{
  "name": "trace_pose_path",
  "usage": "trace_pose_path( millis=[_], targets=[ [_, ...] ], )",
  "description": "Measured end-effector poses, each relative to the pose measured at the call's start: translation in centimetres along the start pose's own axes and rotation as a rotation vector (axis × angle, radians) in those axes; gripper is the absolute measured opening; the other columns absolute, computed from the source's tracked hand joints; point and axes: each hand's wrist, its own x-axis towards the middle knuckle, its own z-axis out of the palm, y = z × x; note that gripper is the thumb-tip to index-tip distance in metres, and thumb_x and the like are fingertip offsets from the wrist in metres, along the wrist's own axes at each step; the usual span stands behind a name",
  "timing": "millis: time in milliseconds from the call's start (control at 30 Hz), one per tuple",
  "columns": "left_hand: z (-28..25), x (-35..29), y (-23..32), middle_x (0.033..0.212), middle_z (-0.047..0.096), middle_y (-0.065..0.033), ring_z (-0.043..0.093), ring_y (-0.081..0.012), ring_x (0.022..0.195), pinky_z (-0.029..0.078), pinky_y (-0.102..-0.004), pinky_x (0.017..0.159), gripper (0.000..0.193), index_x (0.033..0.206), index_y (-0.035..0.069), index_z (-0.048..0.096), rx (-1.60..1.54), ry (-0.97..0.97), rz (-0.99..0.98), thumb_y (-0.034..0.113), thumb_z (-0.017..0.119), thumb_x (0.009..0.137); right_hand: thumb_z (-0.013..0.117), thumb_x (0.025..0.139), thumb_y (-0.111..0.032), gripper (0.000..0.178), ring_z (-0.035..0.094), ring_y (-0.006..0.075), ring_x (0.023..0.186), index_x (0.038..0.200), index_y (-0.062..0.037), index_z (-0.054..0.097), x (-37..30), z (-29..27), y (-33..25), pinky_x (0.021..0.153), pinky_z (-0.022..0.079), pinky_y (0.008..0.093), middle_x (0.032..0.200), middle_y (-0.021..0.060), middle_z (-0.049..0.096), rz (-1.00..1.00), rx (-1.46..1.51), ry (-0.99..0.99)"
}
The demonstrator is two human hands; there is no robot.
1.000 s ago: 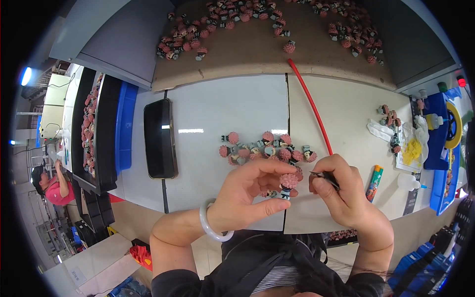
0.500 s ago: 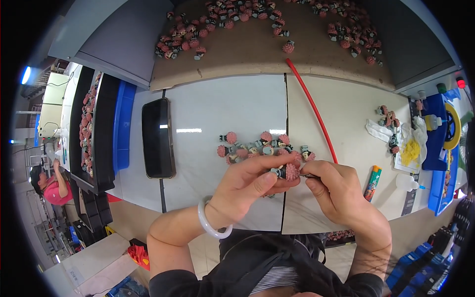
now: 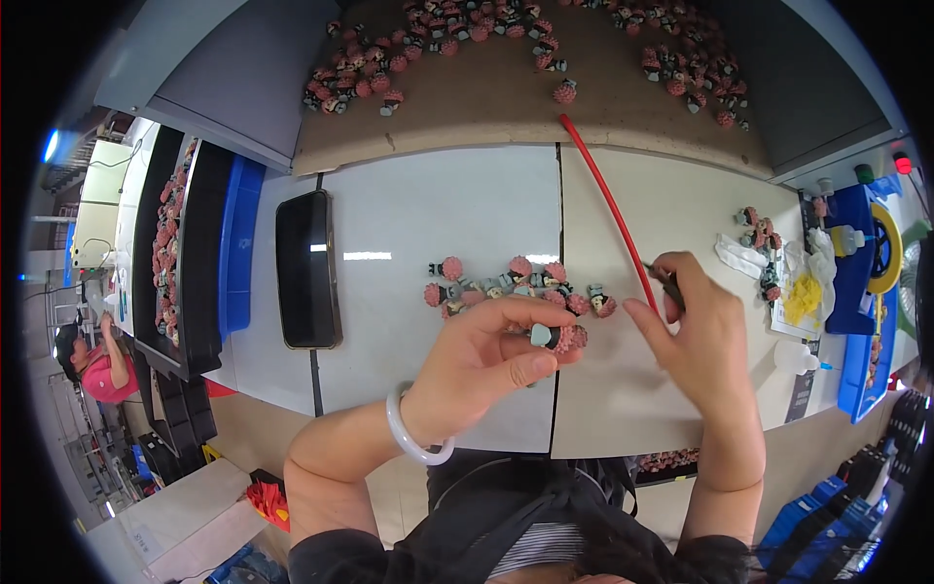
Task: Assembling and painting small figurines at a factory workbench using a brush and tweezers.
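Across the whole width in front of us runs the pale desk [image 3: 418,214], with a brown board [image 3: 438,122] beyond it carrying scattered pink-headed figures. A long red rod [image 3: 608,209] slants over the desk's right half, from the board's edge down toward our right hand [image 3: 708,341]. That hand is loosely curled, thumb stretched away from the forefinger, with a slim dark tool [image 3: 671,287] lodged among the fingers; we cannot make out its working end. Our left hand [image 3: 467,375] is half closed, forefinger above and thumb below, and has hold of one small figure [image 3: 562,338] at its fingertips, just this side of a loose cluster of the same figures [image 3: 525,279] on the desk. The held figure lies sideways, pale base toward the left and bobbly pink head to the right.

We judge it light and stiff, probably hard plastic, so a gentle pinch should do. The knobbly head ought to grip well (its bumps would stop it rolling), whereas the smoother base may slip. Slender parts and paint could be the fragile points; we would take hold around the sturdy dark middle, leaving the head free.
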Motion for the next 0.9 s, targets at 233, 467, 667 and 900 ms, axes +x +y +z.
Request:
trace_pose_path(
  millis=[233,467,667,900],
  targets=[
    [0.3,0.1,-0.5,0.113,0.050,-0.0095,0.053,-0.0182,0.101,0.042,-0.0381,0.094,0.030,0.109,-0.001,0.051,0.007,-0.027,0.090,0.001,0.057,0.080,0.060,0.072,-0.009,0.019,0.051,0.0198,0.045,0.086,0.0000,0.051,0.2,-0.1,2.7,0.047,0.042,0.0282,0.052,0.0074,0.043,0.014,-0.059,-0.215],
    [1.1,0.1,-0.1,0.112,0.051,-0.0116,0.053,-0.0197,0.103,0.043,-0.0313,0.090,0.048,0.118,0.002,0.041,0.034,0.030,0.027,-0.008,0.060,0.074,0.050,0.073,0.000,0.006,0.055,0.0138,0.053,0.070,0.0001,0.055,-2.0,-1.3,0.7,0.047,0.044,0.0231,0.063,0.0102,0.058,-0.335,0.999,0.218],
    [0.4,0.0,-0.2,0.112,0.051,-0.0134,0.052,-0.0210,0.106,0.043,-0.0290,0.087,0.044,0.111,0.001,0.043,0.131,0.035,0.167,-0.010,0.060,0.072,0.054,0.071,-0.002,0.005,0.051,0.0151,0.048,0.072,0.0008,0.058,-1.7,-0.1,-0.4,0.045,0.041,0.0242,0.058,0.0083,0.056,-0.308,0.667,0.054],
    [-0.2,-0.4,2.5,0.103,0.055,-0.0124,0.053,-0.0183,0.094,0.043,-0.0281,0.081,0.031,0.098,-0.001,0.053,0.798,0.119,0.573,-0.006,0.064,0.069,0.048,0.073,0.002,0.007,0.050,0.0111,0.049,0.068,0.0020,0.053,-1.0,0.1,0.5,0.046,0.039,0.0214,0.060,0.0052,0.053,-0.222,0.519,0.007]
  ],
)
